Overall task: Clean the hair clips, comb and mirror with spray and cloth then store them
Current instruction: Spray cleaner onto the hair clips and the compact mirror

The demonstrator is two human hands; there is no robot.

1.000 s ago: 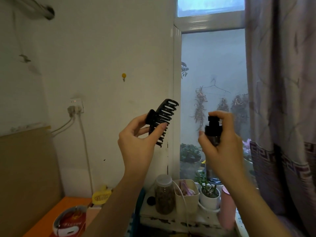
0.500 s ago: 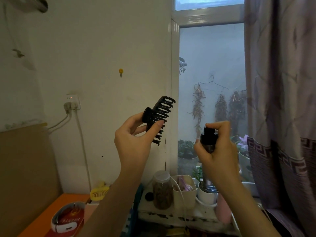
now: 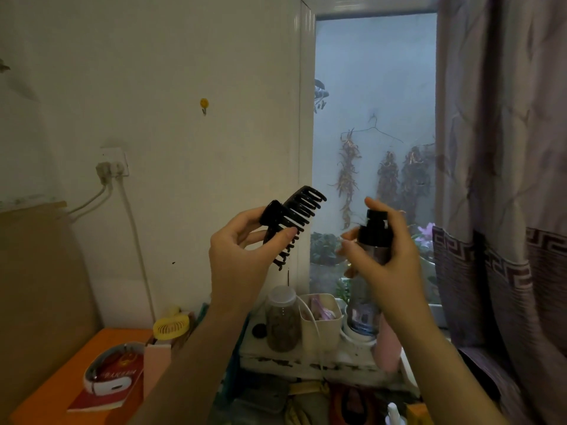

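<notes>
A black claw hair clip (image 3: pixel 293 217) is held up in front of the wall, its teeth pointing right and down. My left hand (image 3: pixel 242 259) pinches it by the hinge end between thumb and fingers. To its right, my right hand (image 3: pixel 388 265) grips a clear spray bottle (image 3: pixel 369 256) with a black pump top, index finger over the top and nozzle turned toward the clip. A short gap separates clip and bottle. Comb, mirror and cloth are not in sight.
Below the hands, a worn white sill (image 3: pixel 306 360) carries a jar (image 3: pixel 282 320), a white caddy (image 3: pixel 322 320) and a potted plant. An orange desk (image 3: pixel 61 381) at lower left holds a red book and a yellow fan (image 3: pixel 170 328). A patterned curtain (image 3: pixel 503 179) hangs on the right.
The view has tipped downward, so both hands sit lower in frame. My right hand's index finger has lifted above the pump top. The clip stays held in my left hand.
</notes>
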